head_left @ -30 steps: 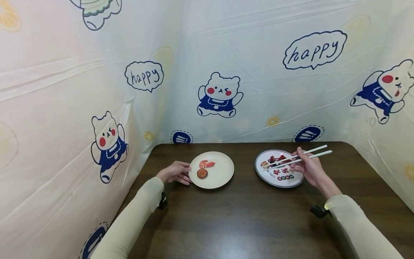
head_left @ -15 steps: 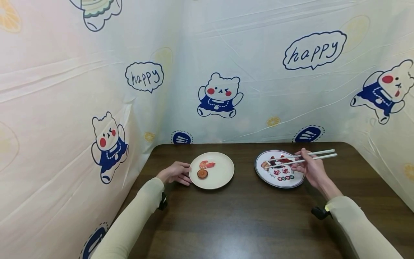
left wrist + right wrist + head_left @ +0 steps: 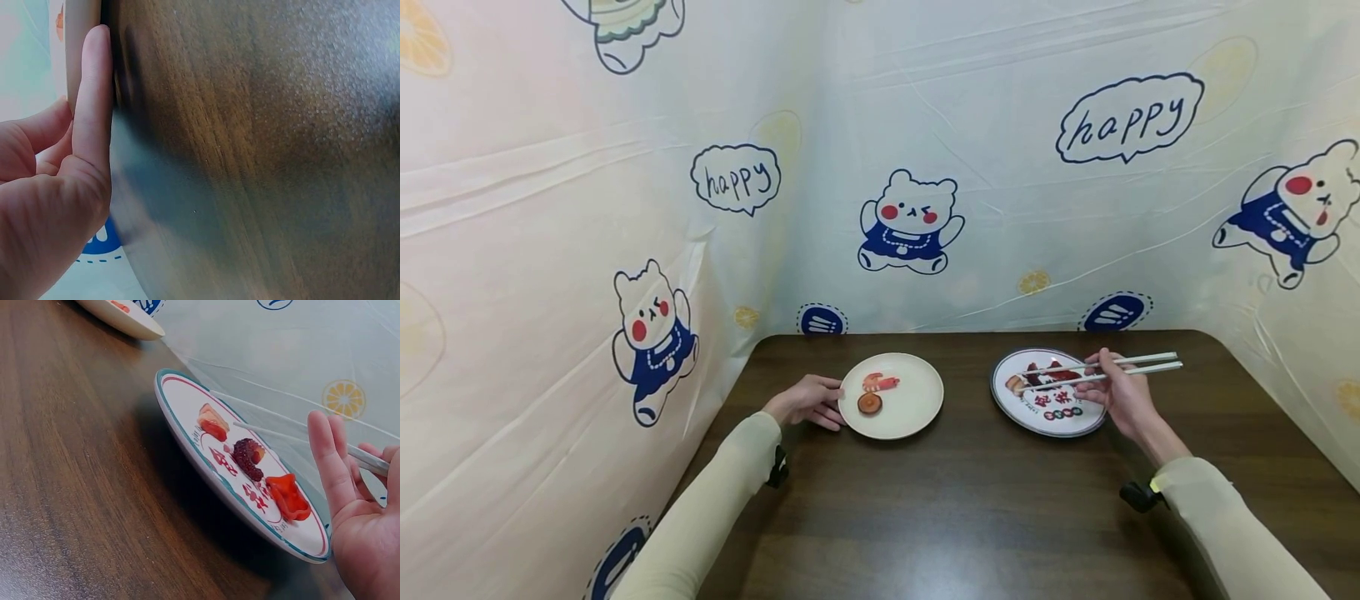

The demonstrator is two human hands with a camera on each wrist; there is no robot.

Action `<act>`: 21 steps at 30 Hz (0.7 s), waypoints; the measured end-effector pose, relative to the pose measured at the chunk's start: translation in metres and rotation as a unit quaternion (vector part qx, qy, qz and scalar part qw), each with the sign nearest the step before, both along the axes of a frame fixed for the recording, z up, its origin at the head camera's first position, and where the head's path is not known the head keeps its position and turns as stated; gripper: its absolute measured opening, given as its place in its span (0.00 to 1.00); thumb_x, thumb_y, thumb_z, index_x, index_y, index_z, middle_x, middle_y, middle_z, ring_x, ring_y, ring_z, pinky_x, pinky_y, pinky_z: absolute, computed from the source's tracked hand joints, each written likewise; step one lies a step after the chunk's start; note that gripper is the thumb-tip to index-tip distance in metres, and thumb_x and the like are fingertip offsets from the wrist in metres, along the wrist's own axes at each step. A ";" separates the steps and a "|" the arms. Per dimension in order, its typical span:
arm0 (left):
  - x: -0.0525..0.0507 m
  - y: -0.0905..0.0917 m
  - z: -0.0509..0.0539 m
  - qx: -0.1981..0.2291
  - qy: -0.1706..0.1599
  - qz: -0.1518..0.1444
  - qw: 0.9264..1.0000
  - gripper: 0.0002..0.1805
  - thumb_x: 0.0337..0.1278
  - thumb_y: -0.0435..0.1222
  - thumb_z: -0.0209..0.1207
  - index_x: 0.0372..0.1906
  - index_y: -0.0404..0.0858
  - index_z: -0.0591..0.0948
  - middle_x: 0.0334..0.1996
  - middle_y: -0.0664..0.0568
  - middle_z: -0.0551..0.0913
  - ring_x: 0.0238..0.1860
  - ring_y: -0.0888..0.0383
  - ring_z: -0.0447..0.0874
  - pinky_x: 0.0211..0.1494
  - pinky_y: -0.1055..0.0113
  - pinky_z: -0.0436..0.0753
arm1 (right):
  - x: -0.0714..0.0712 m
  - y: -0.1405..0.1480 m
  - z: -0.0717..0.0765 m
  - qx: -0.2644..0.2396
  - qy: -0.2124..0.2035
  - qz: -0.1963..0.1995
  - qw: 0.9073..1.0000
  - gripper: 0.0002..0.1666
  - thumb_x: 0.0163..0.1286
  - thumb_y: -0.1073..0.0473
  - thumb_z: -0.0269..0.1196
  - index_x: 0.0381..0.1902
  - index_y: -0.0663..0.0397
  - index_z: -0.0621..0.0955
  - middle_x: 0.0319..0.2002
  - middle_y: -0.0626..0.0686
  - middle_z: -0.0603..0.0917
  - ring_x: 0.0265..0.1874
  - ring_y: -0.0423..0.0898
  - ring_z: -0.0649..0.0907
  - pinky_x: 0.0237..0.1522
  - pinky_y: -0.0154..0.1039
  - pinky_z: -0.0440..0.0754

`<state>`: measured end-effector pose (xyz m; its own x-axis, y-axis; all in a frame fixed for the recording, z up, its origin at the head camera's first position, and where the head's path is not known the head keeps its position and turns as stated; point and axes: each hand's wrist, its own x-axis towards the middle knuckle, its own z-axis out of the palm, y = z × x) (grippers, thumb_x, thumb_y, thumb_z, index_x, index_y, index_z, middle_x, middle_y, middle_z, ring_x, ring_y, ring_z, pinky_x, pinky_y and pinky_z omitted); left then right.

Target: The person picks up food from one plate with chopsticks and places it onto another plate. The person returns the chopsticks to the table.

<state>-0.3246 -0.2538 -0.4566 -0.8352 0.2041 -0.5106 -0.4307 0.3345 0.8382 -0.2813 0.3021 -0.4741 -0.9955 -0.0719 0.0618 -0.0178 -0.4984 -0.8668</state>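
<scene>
Printed cloth [image 3: 910, 100] backs the table [image 3: 955, 517]; right hand [image 3: 1120, 396] grips chopsticks [image 3: 1150, 359], tips beside pink food [image 3: 213, 422] on a lettered plate [image 3: 1015, 408]; left hand [image 3: 808, 402] pinches a cream plate [image 3: 913, 408].

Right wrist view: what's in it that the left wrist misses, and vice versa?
Only right wrist: the right hand, chopsticks, the printed plate and its three food pieces.
Only left wrist: the left hand, holding the rim of the cream plate.
Both: part of the cream plate, the wooden table and the patterned cloth.

"happy" [image 3: 736, 179] 2x on bkgd sheet [image 3: 992, 125], red chars [image 3: 1042, 401] on blue-rimmed plate [image 3: 1019, 410] illeg.
</scene>
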 end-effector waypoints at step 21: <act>0.000 0.000 0.001 -0.004 0.001 -0.003 1.000 0.26 0.84 0.33 0.49 0.78 0.30 0.67 0.44 0.33 0.87 0.37 0.45 0.92 0.43 0.52 0.93 | -0.005 0.000 -0.002 0.047 -0.019 0.029 0.998 0.18 0.86 0.53 0.53 0.42 0.57 0.84 0.35 0.52 0.85 0.28 0.48 0.89 0.36 0.42 0.93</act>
<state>-0.3243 -0.2536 -0.4560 -0.8352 0.2058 -0.5101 -0.4265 0.3431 0.8369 -0.2865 0.3020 -0.4764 -0.9909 -0.1336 0.0149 0.0422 -0.4144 -0.9091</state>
